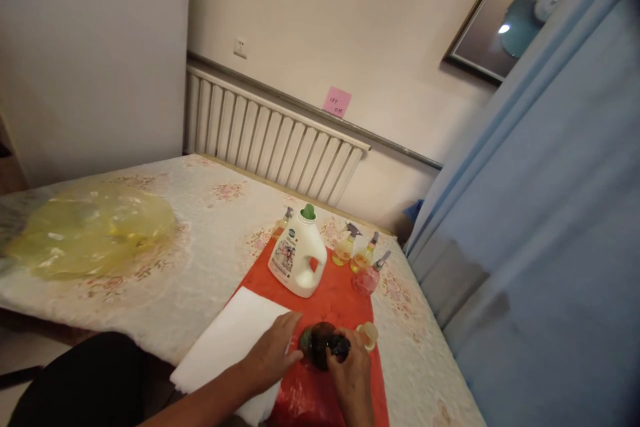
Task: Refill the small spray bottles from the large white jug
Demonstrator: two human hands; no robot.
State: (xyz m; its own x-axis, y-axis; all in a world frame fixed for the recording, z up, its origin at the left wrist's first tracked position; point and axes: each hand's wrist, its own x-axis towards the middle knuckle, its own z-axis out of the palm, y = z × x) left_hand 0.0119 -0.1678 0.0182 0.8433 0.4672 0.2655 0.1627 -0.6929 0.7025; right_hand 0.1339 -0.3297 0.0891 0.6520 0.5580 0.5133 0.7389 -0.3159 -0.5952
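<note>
My right hand (351, 368) is closed around the black top end of a dark, rounded bottle (321, 345), which looks tilted over the red sheet (345, 303). To the left of its base, my left hand (276, 351) has its thumb and fingers apart; whether the thumb touches the bottle I cannot tell. Just beyond my right hand sits a small cream-coloured cap or cup (369, 335). Farther back stands a white handled detergent jug (299, 257), uncapped, with a green spout in its neck. White folded paper or cloth (233, 340) lies under my left forearm.
Spray bottles stand behind right: two yellow (344, 250), (363, 256) and one pink (367, 279). Another spray bottle (283, 221) is partly hidden behind the jug. A yellow plastic bag (97, 230) lies left on the flowered tablecloth (200, 227). A blue curtain (525, 213) hangs right.
</note>
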